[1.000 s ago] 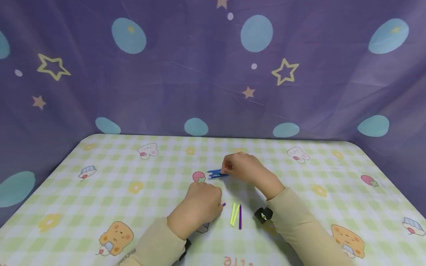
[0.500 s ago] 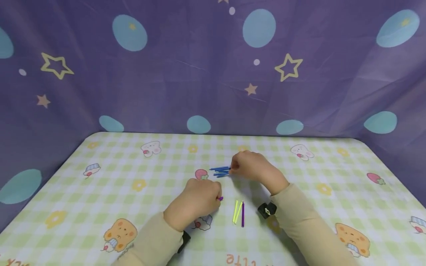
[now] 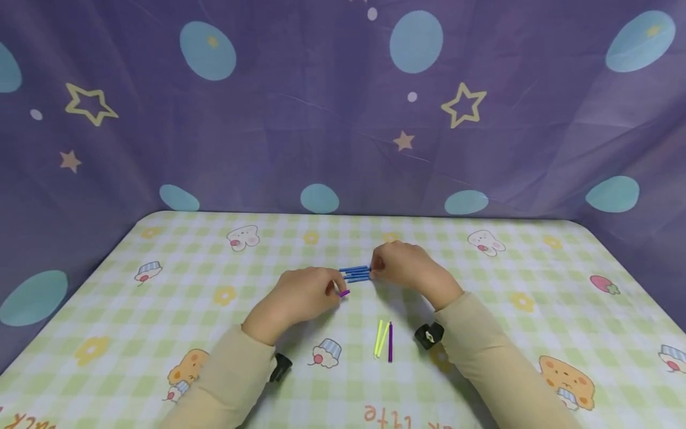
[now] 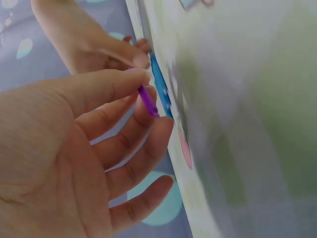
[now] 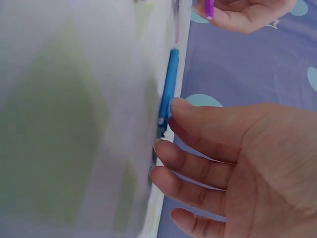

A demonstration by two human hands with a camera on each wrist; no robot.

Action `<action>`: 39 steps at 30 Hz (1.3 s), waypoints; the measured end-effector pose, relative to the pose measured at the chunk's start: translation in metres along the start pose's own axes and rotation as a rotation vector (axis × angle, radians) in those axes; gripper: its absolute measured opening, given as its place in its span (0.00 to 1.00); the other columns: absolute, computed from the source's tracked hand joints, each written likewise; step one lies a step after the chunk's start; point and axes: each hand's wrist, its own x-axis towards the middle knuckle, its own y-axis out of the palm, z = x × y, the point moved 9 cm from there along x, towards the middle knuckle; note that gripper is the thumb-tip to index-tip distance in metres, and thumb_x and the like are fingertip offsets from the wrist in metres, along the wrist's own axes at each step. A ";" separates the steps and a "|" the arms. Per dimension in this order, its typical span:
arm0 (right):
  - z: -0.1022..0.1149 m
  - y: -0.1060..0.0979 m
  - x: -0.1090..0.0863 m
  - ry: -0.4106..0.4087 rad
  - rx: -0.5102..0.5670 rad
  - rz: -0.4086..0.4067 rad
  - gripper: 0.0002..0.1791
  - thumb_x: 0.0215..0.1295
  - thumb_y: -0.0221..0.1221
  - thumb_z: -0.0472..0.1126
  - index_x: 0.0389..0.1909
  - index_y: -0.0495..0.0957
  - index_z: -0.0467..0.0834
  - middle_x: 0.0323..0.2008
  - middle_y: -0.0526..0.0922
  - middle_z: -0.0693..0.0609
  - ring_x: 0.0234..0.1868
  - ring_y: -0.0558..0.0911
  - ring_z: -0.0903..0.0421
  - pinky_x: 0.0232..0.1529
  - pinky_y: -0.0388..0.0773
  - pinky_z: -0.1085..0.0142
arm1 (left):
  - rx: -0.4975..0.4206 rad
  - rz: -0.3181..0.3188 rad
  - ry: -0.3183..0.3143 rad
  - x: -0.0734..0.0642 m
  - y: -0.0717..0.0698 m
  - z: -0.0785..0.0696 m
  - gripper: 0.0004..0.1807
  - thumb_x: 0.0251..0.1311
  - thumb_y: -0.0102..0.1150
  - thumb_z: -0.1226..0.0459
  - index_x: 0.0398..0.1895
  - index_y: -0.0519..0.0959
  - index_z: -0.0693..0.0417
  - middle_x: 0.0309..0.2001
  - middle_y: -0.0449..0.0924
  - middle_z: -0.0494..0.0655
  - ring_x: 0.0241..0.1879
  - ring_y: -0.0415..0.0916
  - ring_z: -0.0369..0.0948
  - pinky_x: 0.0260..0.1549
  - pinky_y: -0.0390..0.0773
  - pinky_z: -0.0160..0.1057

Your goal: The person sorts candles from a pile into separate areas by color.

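Observation:
My left hand (image 3: 302,295) pinches a short purple stick (image 4: 147,100) between thumb and fingers, its other fingers loosely bent. Its fingertips are by the left ends of several thin blue sticks (image 3: 358,275), which lie side by side on the tablecloth. At their right ends is my right hand (image 3: 404,265). In the right wrist view, the thumb and fingertips of the right hand (image 5: 233,148) are against or just beside the end of the blue sticks (image 5: 169,82), with relaxed fingers and no clear grip. How many blue sticks there are is hard to tell from the side.
Nearer the body, two yellow sticks (image 3: 382,339) lie close together beside another purple stick (image 3: 390,342). The table has a green-and-white checked cloth (image 3: 257,393) with printed cartoons. A purple curtain (image 3: 343,137) with stars hangs behind the far edge.
My left hand has moved forward with the purple stick to the left ends of the blue sticks. My right hand has drawn slightly right, and the blue sticks now lie more evenly aligned.

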 end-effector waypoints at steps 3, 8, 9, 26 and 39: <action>-0.003 -0.005 -0.003 0.006 0.028 0.006 0.03 0.63 0.67 0.45 0.34 0.84 0.51 0.33 0.81 0.58 0.38 0.79 0.57 0.43 0.76 0.56 | 0.001 -0.022 -0.050 0.002 -0.006 0.011 0.05 0.59 0.64 0.63 0.36 0.83 0.41 0.21 0.73 0.33 0.22 0.68 0.35 0.27 0.67 0.41; -0.005 -0.017 -0.012 -0.030 0.123 0.024 0.02 0.65 0.65 0.43 0.35 0.82 0.49 0.35 0.81 0.56 0.37 0.78 0.57 0.43 0.75 0.57 | 0.030 -0.082 -0.145 0.002 -0.021 0.032 0.06 0.60 0.63 0.62 0.40 0.84 0.44 0.25 0.77 0.33 0.26 0.72 0.36 0.35 0.72 0.47; -0.004 -0.019 -0.014 -0.048 0.144 0.030 0.02 0.65 0.65 0.42 0.36 0.82 0.48 0.35 0.81 0.55 0.36 0.77 0.57 0.43 0.75 0.58 | 0.033 -0.091 -0.159 0.002 -0.023 0.035 0.07 0.61 0.63 0.63 0.41 0.85 0.45 0.27 0.78 0.34 0.27 0.72 0.36 0.36 0.73 0.49; 0.027 -0.024 -0.073 -0.302 0.199 0.163 0.07 0.61 0.65 0.30 0.35 0.83 0.47 0.33 0.81 0.61 0.38 0.77 0.62 0.44 0.77 0.61 | -0.024 -0.060 -0.212 0.004 -0.024 0.073 0.06 0.63 0.62 0.62 0.42 0.84 0.44 0.34 0.80 0.39 0.28 0.73 0.41 0.34 0.71 0.50; 0.023 0.006 -0.072 -0.343 0.267 0.266 0.12 0.54 0.64 0.25 0.30 0.85 0.46 0.30 0.84 0.61 0.33 0.79 0.66 0.38 0.77 0.69 | 0.021 -0.033 -0.242 -0.001 -0.024 0.075 0.08 0.63 0.62 0.64 0.44 0.84 0.47 0.33 0.80 0.37 0.33 0.76 0.42 0.40 0.71 0.54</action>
